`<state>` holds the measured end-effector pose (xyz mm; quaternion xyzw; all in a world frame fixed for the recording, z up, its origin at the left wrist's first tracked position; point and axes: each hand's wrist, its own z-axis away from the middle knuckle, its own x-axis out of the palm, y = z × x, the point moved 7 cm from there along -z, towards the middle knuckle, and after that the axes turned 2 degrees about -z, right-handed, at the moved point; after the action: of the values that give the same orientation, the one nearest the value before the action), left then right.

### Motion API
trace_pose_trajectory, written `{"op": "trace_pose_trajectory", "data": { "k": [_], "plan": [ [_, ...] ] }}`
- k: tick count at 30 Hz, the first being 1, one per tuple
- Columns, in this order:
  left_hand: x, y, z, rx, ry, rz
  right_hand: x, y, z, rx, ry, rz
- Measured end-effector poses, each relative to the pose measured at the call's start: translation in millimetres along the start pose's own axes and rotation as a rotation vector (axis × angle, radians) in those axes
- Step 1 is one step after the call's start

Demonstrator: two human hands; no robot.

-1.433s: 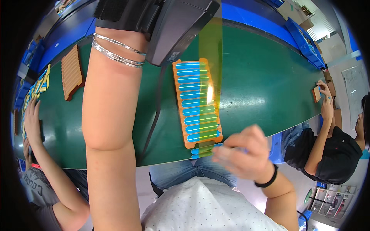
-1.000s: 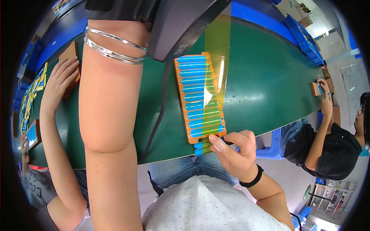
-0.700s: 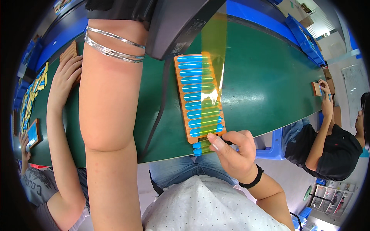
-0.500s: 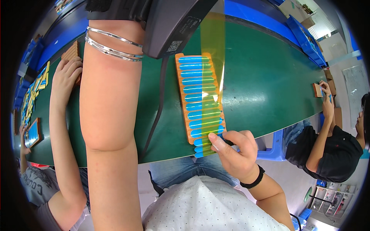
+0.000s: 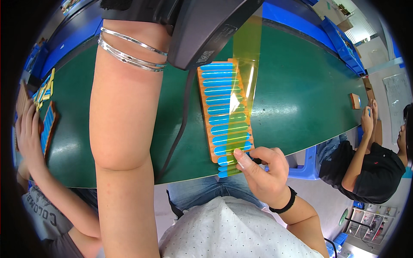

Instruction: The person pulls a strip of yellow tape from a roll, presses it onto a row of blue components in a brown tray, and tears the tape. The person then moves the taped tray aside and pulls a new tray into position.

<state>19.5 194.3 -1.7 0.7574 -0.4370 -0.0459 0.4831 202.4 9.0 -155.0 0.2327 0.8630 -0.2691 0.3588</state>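
My right hand pinches the near end of a translucent yellow film strip between thumb and forefinger. The film runs away from me, slanting over an orange grooved rack on the table. Rounded blue strips lie side by side across the rack's grooves. By my right thumb, several blue pieces stick out past the rack's near end, under the film. My left forearm, with silver bangles, reaches far forward. Its hand is hidden behind a black strap and a dark grey device.
A black cable hangs from the device to the edge of the green table. At left, a co-worker's hand is beside another rack and loose yellow-and-blue pieces. Another person works at right, by a small block.
My left forearm and the device have shifted slightly right, and the film's far end with them. My right hand has barely moved. The left co-worker's arm has swung further left.
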Motion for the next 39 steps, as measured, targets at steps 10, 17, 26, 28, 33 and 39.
{"op": "trace_pose_trajectory", "data": {
  "k": [10, 17, 26, 28, 33, 39],
  "plan": [
    [-4.8, -13.7, -5.7, -0.199, 0.316, -0.012, -10.8, 0.8, -37.9, 0.076, -0.211, -0.030],
    [-9.6, -24.1, -3.4, -0.101, 0.328, -0.019, 8.0, 33.1, -58.7, 0.179, -0.351, -0.200],
    [-37.7, -25.3, 3.4, -0.189, 0.451, -0.267, 26.9, 43.0, -86.2, 0.427, -0.509, -0.315],
    [-41.3, -35.3, 0.2, -0.229, 0.463, -0.322, 28.1, 53.0, -93.5, 0.455, -0.488, -0.309],
    [-41.9, -67.2, -1.1, -0.255, 0.769, -0.224, 45.6, 74.0, -126.0, 0.531, -0.554, -0.321],
    [-117.3, -95.8, 11.9, -0.445, 0.875, -0.171, 77.1, 102.2, -168.8, 0.547, -0.488, -0.467]
  ]
}}
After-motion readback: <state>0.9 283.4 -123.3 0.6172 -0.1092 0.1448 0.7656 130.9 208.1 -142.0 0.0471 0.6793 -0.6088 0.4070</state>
